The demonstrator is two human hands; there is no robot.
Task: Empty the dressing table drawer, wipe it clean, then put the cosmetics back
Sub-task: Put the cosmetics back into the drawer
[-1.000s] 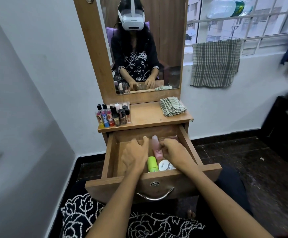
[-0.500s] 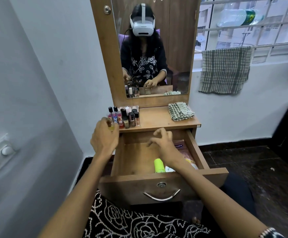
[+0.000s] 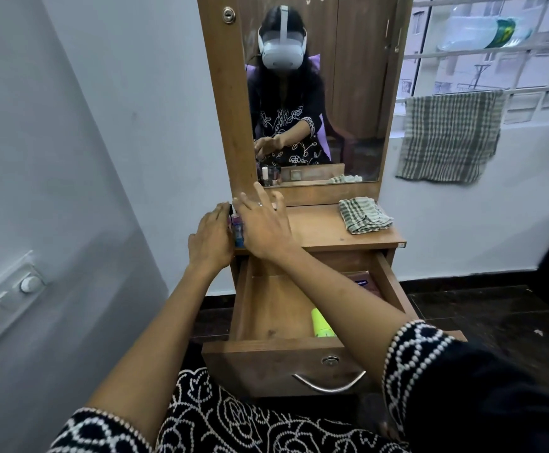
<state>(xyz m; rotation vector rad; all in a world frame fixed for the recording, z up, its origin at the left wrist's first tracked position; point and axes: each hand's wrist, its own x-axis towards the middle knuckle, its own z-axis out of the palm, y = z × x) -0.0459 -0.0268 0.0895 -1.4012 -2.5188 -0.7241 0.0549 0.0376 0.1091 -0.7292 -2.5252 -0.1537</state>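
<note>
The wooden drawer of the dressing table stands pulled out. A lime-green tube lies near its front and a dark purple packet at its back right; my right forearm covers part of the inside. A cluster of small cosmetic bottles stands at the left end of the table top. My left hand lies against the cluster's left side with lightly curved fingers. My right hand reaches over the cluster from the right, fingers spread and straight, and hides most of it.
A folded checked cloth lies on the right of the table top. The mirror rises behind. A second checked cloth hangs on the window grille. The wall, with a switch panel, is close on the left. The floor is dark tile.
Both hands have left the drawer and risen to the bottle cluster on the table top. The pink bottle and white round jar seen in the drawer earlier are out of sight.
</note>
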